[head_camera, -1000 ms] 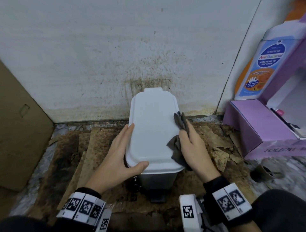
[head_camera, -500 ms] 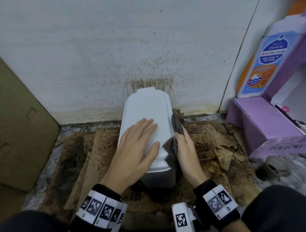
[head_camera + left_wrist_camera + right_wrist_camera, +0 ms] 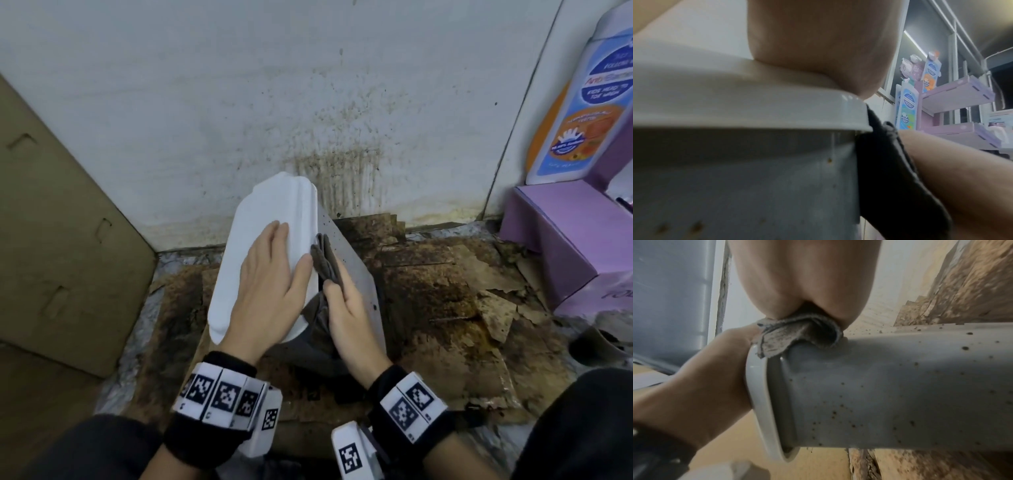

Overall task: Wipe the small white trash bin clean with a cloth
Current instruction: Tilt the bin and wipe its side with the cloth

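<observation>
Right-hand grip: right hand lies with straight fingers pressing a dark grey cloth flat against the bin's grey side wall; thumb beside the lid edge.
Left-hand grip: left hand spread flat, palm down on the white lid, fingers straight and close together, curled round nothing.
Bin: small trash bin with white lid and grey body, tipped over towards the left, lid turned up and to the left, right wall exposed.
Bin relative to grip: held between the two hands, lid under the left palm, right wall under the right fingers; the hands nearly meet at the lid's right edge.
Cloth: bunched in folds just below the lid rim, trapped between the right hand and the wall; in the right wrist view cloth wrinkles over the upper edge of the grey body, touching the lid rim.
Dirt: brown specks scattered over the grey wall; specks also on the front face in the left wrist view.
Floor: stained, torn cardboard under and around the bin.
Wall: white wall behind, with brown streaks above the bin.
Surroundings: brown cardboard box at left; purple display stand at right, well apart from the bin.
</observation>
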Available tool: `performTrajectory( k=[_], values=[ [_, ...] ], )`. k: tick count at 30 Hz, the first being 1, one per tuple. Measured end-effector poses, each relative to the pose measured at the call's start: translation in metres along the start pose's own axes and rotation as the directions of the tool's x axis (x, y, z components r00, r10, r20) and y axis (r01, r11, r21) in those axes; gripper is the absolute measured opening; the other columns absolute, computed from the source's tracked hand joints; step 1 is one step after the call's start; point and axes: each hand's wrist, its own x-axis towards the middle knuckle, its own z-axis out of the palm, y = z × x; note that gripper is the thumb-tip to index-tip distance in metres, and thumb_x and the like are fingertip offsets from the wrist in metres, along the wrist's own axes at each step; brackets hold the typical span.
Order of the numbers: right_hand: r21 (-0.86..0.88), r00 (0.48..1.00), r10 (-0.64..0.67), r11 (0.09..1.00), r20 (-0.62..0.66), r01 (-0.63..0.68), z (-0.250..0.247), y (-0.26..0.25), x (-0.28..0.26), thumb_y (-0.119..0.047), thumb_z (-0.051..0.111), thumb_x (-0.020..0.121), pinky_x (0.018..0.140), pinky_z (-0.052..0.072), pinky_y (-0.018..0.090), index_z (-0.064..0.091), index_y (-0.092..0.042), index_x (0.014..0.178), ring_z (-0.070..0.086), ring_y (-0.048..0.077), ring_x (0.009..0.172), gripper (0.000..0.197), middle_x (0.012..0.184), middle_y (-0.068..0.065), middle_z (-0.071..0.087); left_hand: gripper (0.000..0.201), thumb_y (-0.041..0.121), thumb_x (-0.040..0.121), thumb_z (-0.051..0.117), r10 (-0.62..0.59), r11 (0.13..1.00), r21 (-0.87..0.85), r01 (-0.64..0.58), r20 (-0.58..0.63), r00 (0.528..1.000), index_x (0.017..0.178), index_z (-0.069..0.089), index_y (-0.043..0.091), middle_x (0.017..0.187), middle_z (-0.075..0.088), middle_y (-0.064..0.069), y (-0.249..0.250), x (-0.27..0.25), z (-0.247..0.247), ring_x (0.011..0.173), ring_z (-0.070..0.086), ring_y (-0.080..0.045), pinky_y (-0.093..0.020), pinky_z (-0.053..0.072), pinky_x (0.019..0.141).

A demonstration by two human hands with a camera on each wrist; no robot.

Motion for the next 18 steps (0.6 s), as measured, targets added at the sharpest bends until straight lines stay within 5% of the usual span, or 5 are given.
performTrajectory(
  k=[4, 9, 15, 18],
  values=[
    [0.017, 0.999, 0.032, 0.999, -0.023, -0.032, 0.013, 0.002, -0.002, -0.035, 0.036, 0.111, 0.124, 0.029, 0.03, 0.03, -0.043, 0.159, 0.036, -0.008, 0.144, 0.049, 0.159, -0.026, 0.039, 0.068, 0.049, 0.11, 0.025, -0.024, 1.0, -0.012, 0.025, 0.056, 0.998, 0.165, -0.002, 0.022, 0.173, -0.01, 0.008, -0.006, 0.0, 0.0, 0.157, -0.013, -0.002, -0.032, -0.004, 0.129],
    [-0.008, 0.996, 0.063, 0.998, -0.061, -0.063, 0.019, 0.0, -0.003, -0.046, 0.023, 0.111, 0.113, 0.013, 0.008, 0.019, -0.039, 0.16, 0.018, -0.016, 0.144, 0.05, 0.16, -0.029, 0.022, 0.068, 0.045, 0.11, 0.029, -0.011, 1.0, -0.027, 0.014, 0.102, 0.995, 0.165, -0.002, 0.021, 0.173, -0.008, 0.008, -0.006, 0.002, 0.0, 0.157, -0.008, -0.002, -0.031, -0.003, 0.129],
    [-0.003, 0.997, -0.015, 1.0, -0.078, 0.015, 0.019, 0.011, 0.002, -0.043, 0.024, 0.112, 0.124, 0.015, 0.02, 0.014, -0.045, 0.161, 0.016, -0.017, 0.148, 0.05, 0.164, -0.034, 0.016, 0.071, 0.052, 0.101, 0.034, 0.051, 0.999, 0.006, -0.052, 0.043, 0.998, 0.162, 0.021, 0.017, 0.168, 0.021, 0.002, -0.008, 0.006, -0.009, 0.154, 0.014, -0.012, -0.039, 0.014, 0.127],
    [-0.038, 0.996, -0.025, 0.999, -0.09, 0.022, 0.02, 0.017, 0.004, -0.044, 0.025, 0.112, 0.129, 0.015, 0.03, 0.024, -0.044, 0.158, 0.019, -0.014, 0.149, 0.047, 0.165, -0.028, 0.023, 0.077, 0.056, 0.099, 0.033, 0.034, 0.999, 0.027, -0.035, 0.034, 0.999, 0.162, 0.017, 0.016, 0.169, 0.018, -0.001, -0.009, 0.006, -0.005, 0.156, 0.011, -0.013, -0.037, 0.01, 0.127]
  ],
)
